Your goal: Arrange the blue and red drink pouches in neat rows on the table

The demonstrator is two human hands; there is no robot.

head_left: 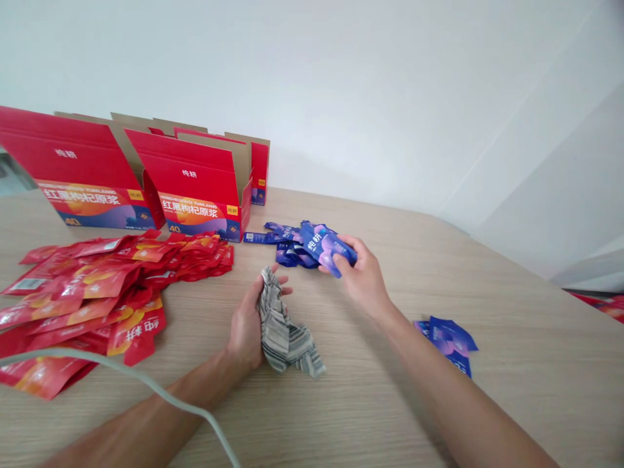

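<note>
A crumpled grey striped cloth [283, 335] rests in my left hand [248, 325], its loose end hanging down toward the table; the thumb and fingers curl around the upper part. My right hand [361, 270] pinches a blue-purple sachet [324, 247] between thumb and fingers, just over a small pile of blue sachets [290, 252]. Farther right, beside my right forearm, a couple of other blue sachets [451, 341] lie on the table.
A large heap of red sachets [97, 279] covers the left side. Behind it stand several open red cartons [195, 188] against the white wall. A pale cable [146, 380] crosses the lower left. Something red [602, 302] shows at the right edge.
</note>
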